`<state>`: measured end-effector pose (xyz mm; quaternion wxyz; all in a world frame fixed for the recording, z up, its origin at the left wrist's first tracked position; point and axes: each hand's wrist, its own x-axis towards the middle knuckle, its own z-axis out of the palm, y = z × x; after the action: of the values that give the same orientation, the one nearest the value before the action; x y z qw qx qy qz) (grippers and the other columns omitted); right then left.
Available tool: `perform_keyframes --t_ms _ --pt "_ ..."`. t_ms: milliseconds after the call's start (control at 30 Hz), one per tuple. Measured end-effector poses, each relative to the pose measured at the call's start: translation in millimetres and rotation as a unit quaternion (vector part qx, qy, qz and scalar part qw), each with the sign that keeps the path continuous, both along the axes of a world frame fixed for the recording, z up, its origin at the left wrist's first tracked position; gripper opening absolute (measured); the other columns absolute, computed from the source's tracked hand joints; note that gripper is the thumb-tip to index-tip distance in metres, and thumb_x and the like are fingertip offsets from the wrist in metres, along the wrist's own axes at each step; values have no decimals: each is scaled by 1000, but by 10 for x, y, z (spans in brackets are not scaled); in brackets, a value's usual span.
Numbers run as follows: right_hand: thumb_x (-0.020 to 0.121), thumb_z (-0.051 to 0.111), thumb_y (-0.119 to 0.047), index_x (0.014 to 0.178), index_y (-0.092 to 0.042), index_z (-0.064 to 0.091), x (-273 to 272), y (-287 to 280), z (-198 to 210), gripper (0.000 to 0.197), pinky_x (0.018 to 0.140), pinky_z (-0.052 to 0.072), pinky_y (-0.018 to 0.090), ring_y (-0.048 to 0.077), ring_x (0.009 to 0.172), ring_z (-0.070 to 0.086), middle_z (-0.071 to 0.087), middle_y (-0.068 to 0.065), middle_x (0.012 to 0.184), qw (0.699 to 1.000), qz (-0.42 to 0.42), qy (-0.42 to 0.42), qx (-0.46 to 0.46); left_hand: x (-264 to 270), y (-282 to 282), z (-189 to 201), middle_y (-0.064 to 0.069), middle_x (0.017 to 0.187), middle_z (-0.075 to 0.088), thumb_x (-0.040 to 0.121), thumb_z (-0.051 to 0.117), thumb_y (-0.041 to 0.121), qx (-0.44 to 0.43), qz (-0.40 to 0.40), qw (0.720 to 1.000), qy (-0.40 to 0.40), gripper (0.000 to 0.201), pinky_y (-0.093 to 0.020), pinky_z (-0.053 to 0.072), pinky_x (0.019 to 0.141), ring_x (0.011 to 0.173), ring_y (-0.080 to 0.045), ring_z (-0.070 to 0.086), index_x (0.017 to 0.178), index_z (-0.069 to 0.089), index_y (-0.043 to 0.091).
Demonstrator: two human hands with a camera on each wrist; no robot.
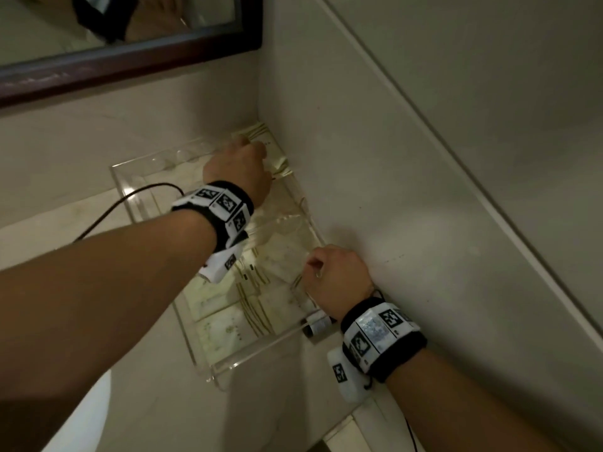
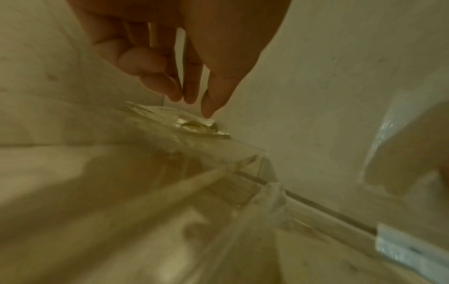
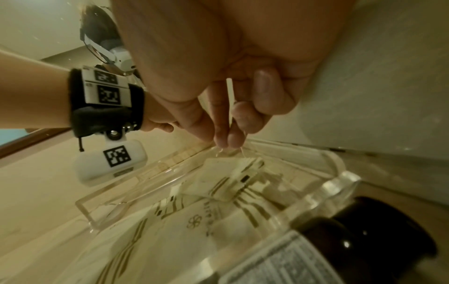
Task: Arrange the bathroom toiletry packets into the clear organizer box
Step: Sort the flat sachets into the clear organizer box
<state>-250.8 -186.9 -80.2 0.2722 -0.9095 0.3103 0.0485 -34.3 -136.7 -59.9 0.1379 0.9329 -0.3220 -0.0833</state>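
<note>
I see the clear organizer box (image 1: 208, 357) lying on the pale counter (image 1: 146, 402), pushed into the corner so that its long side runs along the right wall (image 1: 375, 158). Cream packets with gold stripes (image 1: 254, 308) lie flat inside the near part of the box, overlapping one another. More packets (image 1: 277, 158) sit bunched at the far end, right in the corner.

My left hand (image 1: 238, 164) reaches over the box to that far end. From the left wrist view its fingers (image 2: 211, 96) point downward, close together, with one fingertip touching the top of the crumpled far packets (image 2: 194, 124). I cannot tell whether it actually grips any of them.

My right hand (image 1: 336, 272) is at the near right side of the box, against the wall. The right wrist view shows its fingers (image 3: 223, 134) curled and pinching a thin, pale, flat piece (image 3: 229, 103) edge-on, just above the box's rim (image 3: 323, 151). What that piece is I cannot say for sure.

A dark brown bottle with a white label (image 3: 340, 240) lies just outside the box's near right corner, touching or nearly touching the wall of the box. A dark-framed mirror (image 1: 130, 57) hangs on the wall above the counter. Both wrists wear black bands with white marker tags.
</note>
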Motion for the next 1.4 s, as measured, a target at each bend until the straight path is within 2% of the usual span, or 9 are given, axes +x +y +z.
perform_keyframes --t_ms 133,300,467,633,900,1000,1100,1200,1400 --pt "85 54 -30 82 -23 71 14 2 -5 19 63 56 30 17 71 64 68 -4 82 1000 -8 -5 -2 127 -98 -24 -11 123 58 87 62 34 51 -17 998 -20 37 -44 49 83 109 -37 58 121 64 20" --pt "87 54 -31 85 -23 71 37 -13 -23 19 64 53 27 15 72 61 67 -5 83 1000 1 6 -6 147 -138 6 -10 109 66 83 63 51 109 -66 990 -55 42 -39 49 76 98 -35 63 114 66 22" --pt "87 58 -29 85 -21 72 115 1 8 16 64 55 28 16 72 63 68 -4 83 1000 -4 1 -16 140 -138 74 -13 90 64 88 58 24 108 -65 990 -62 16 -34 41 62 79 -35 64 92 68 12" --pt "88 59 -28 88 -18 72 299 -35 140 17 71 56 32 21 80 66 71 0 88 1000 5 3 -14 209 -75 191 -11 75 61 85 54 13 72 -37 996 -44 15 -32 41 57 62 -29 53 82 69 12" --pt "88 58 -30 103 -17 72 1051 -94 378 25 82 57 37 33 98 67 72 10 107 999 -15 -11 -34 340 235 393 -11 88 68 86 56 25 28 1 997 -77 17 -34 43 59 82 -36 64 89 72 20" --pt "88 59 -29 108 -15 70 1336 -107 389 27 83 57 39 33 100 66 69 9 112 999 -22 -15 -41 361 392 459 -10 86 69 88 54 25 27 6 996 -85 18 -33 41 59 80 -35 64 88 72 21" --pt "89 60 -27 109 -11 67 1578 -128 355 27 77 56 35 36 99 66 67 14 109 996 10 23 -84 328 537 509 -11 86 68 89 56 27 27 18 996 -84 18 -34 42 60 80 -36 64 92 73 21" --pt "90 62 -30 110 -7 63 1744 -150 302 30 67 46 33 38 100 65 66 18 110 986 45 84 -135 301 652 526 -13 88 68 91 57 31 26 20 996 -80 19 -35 43 63 80 -36 63 96 73 22" --pt "91 62 -25 114 -5 59 1853 -169 310 30 74 50 37 38 105 64 65 18 115 977 56 104 -176 257 801 519 -13 88 67 92 55 30 19 22 997 -77 20 -34 40 63 82 -37 63 96 72 21"
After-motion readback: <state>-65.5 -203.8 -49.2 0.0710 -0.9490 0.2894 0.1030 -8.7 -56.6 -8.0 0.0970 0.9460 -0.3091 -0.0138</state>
